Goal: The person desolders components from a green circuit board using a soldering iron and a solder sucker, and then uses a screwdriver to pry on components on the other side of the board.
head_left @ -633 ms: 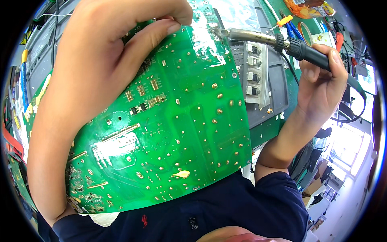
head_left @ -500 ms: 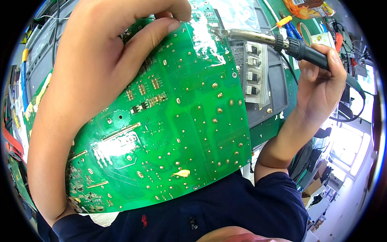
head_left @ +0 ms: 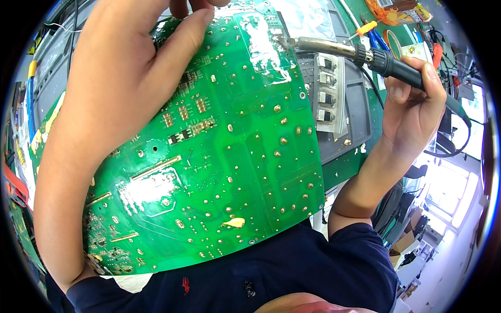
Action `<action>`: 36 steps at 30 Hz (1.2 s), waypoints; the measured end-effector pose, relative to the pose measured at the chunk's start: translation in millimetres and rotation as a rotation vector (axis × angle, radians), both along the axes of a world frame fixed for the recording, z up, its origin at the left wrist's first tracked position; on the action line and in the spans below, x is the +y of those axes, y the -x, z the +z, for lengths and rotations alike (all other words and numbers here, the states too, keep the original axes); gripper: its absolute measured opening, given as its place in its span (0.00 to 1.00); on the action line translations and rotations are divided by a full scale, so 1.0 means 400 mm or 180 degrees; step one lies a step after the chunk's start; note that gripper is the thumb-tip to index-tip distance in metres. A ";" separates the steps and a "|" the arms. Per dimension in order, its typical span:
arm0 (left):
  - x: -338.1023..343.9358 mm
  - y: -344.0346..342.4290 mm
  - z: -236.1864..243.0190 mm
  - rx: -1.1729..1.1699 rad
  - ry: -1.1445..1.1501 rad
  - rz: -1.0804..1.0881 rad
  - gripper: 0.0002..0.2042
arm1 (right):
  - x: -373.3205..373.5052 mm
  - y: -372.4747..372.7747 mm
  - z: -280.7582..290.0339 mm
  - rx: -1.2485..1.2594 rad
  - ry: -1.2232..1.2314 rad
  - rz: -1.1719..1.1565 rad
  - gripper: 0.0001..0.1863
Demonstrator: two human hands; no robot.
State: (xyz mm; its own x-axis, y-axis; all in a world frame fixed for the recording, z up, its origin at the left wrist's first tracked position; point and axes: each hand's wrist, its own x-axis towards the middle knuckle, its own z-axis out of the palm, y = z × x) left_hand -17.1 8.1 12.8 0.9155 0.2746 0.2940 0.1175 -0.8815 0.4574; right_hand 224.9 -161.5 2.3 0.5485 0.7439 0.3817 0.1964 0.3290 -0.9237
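Observation:
A large green circuit board [head_left: 245,172], solder side showing, is tilted up in front of me. My right hand [head_left: 415,104] is closed round the black handle of a soldering iron [head_left: 383,62]. The iron's metal tip meets the board's upper right edge, beside a shiny soldered patch [head_left: 261,44]. My left hand [head_left: 122,62] reaches over the board's upper left part. Its thumb and fingers are pinched together at the top of the picture, around something dark that I cannot make out. A yellow blob [head_left: 234,223] sits on the lower part of the board.
Right of the board, a strip of black-and-silver components [head_left: 327,99] lies on a grey tray [head_left: 357,112]. Beyond are a clear plastic bag [head_left: 310,18], an orange-handled screwdriver [head_left: 367,27], a tape roll [head_left: 393,41] and an orange packet [head_left: 399,13]. The iron's cable [head_left: 459,151] loops at the right.
My left hand has shifted left and up, its fingertips partly leaving the picture. The board has moved very slightly left. The iron's tip stays at the board's edge.

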 end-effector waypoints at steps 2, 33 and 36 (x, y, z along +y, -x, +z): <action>-0.001 0.002 0.000 0.0013 0.0003 0.0016 0.13 | -0.002 0.002 0.001 -0.0020 0.0047 -0.0009 0.19; -0.033 -0.005 0.017 0.0198 0.0004 0.0246 0.17 | -0.001 -0.009 0.001 -0.0124 -0.0019 0.0221 0.17; -0.029 0.005 0.016 0.0220 0.0003 0.0289 0.17 | 0.000 -0.010 0.002 -0.0206 -0.0059 0.0298 0.17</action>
